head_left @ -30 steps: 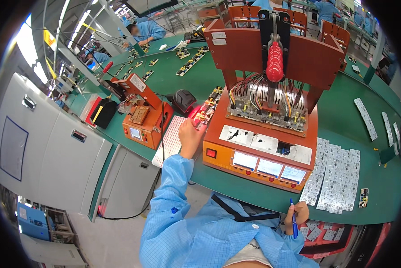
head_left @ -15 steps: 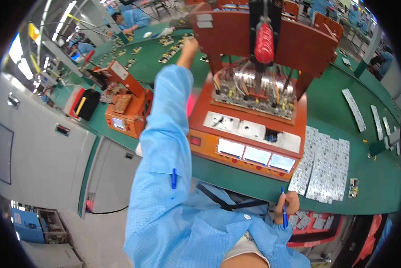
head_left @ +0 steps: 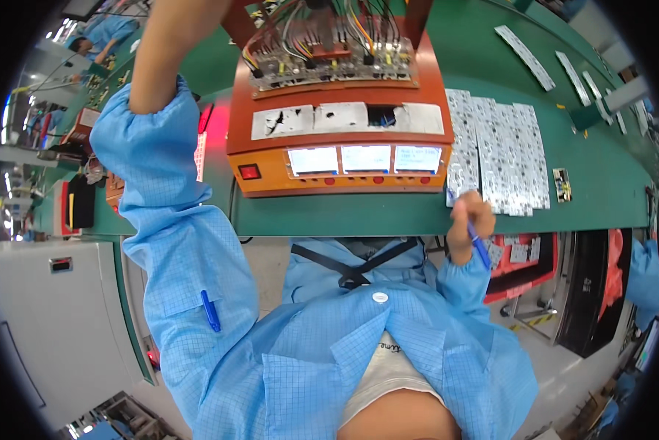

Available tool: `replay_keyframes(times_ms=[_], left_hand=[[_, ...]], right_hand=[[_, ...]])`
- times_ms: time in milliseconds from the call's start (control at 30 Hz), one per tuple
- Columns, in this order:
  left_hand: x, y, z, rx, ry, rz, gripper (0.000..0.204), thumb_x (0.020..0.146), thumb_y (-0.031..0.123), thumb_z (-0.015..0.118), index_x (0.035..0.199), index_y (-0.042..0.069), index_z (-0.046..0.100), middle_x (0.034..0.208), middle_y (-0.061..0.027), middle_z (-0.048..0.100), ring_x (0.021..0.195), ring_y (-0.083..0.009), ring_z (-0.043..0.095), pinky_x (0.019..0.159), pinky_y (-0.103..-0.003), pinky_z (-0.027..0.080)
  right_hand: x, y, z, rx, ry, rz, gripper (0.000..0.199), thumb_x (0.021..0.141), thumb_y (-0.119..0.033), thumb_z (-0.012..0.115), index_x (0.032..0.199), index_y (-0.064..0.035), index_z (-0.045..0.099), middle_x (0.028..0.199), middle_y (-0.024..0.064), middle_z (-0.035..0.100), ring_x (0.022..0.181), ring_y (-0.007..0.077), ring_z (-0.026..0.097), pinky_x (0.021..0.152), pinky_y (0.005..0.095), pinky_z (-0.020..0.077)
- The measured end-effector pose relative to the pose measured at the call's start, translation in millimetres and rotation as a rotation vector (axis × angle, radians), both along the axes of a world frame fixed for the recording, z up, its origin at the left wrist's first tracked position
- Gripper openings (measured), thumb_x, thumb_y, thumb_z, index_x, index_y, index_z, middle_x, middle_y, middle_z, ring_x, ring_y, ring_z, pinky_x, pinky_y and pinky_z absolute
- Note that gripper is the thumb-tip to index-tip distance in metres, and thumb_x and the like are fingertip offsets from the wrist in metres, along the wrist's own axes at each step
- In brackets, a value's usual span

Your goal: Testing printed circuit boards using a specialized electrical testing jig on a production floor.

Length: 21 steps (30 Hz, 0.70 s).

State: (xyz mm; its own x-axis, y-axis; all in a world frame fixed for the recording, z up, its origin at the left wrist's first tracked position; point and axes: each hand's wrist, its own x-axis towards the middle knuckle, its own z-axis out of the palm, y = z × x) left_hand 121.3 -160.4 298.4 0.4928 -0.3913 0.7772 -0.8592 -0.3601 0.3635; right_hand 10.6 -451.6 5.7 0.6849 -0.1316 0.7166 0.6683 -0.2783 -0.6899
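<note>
My left arm reaches up past the left of an orange test machine (head_left: 337, 185). Only part of my left hand (head_left: 190, 16) shows at the upper rim, its fingers out of sight. The machine carries three lit screens, a red switch and a clear fixture (head_left: 329, 67) full of wires. At the table's front edge, to the right of the machine, my right hand (head_left: 469, 224) is closed round a blue pen (head_left: 480, 247). Beyond that hand lie several sheets of silvery circuit-board panels (head_left: 502, 154).
A small circuit board (head_left: 562, 185) lies right of the sheets. Long pale strips (head_left: 524, 57) rest farther back on the green table (head_left: 329, 218). Under the table edge is a red bin (head_left: 546, 268) with board pieces. A white cabinet (head_left: 58, 308) stands at left; a co-worker (head_left: 105, 37) sits far left.
The view has tilted down and shifted, so the machine sits higher and farther left in the picture. My left hand has gone to the upper rim; my right still grips the pen.
</note>
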Motion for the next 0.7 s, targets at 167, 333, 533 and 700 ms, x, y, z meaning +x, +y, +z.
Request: replay_keyframes(times_ms=[167,333,533,700], left_hand=[[21.0,-4.6,-22.3,0.017,0.015,-0.005,0.018,0.090,0.019,0.057,0.085,0.002,0.056,0.083,0.0000,0.052,0.074,-0.0062,0.047,0.064,-0.021,0.036],[27.0,-4.0,-23.1,0.013,-0.057,-0.014,0.021,0.092,0.017,0.056,0.078,0.002,0.052,0.074,0.0027,0.043,0.067,-0.0054,0.040,0.056,-0.022,0.029],[28.7,-16.2,-32.0,-0.168,-0.010,0.012,0.025,0.090,0.016,0.057,0.070,0.005,0.047,0.068,0.0048,0.038,0.061,-0.0041,0.033,0.054,-0.022,0.024],[53.2,-13.8,-41.2,-0.471,0.111,-0.139,0.027,0.088,0.016,0.059,0.067,0.007,0.044,0.067,0.0051,0.036,0.060,-0.0043,0.031,0.055,-0.022,0.023]], right_hand=[[44.2,17.3,57.4,0.300,0.197,0.118,0.021,0.094,-0.018,0.045,0.079,-0.0026,0.045,0.058,0.0077,0.048,0.048,0.0105,0.043,0.044,0.0236,0.0327],[85.6,38.9,85.0,0.297,0.247,0.286,0.026,0.095,-0.022,0.046,0.075,-0.0043,0.047,0.059,0.0059,0.048,0.046,0.0091,0.042,0.043,0.0228,0.0325],[123.1,49.7,69.8,0.358,0.532,0.366,0.027,0.094,-0.023,0.051,0.072,-0.0083,0.047,0.060,-0.0017,0.043,0.042,0.0034,0.031,0.040,0.0204,0.0284],[116.0,47.3,65.9,0.449,0.519,0.382,0.025,0.094,-0.021,0.051,0.074,-0.0080,0.047,0.065,-0.0019,0.043,0.042,0.0025,0.028,0.040,0.0204,0.0275]])
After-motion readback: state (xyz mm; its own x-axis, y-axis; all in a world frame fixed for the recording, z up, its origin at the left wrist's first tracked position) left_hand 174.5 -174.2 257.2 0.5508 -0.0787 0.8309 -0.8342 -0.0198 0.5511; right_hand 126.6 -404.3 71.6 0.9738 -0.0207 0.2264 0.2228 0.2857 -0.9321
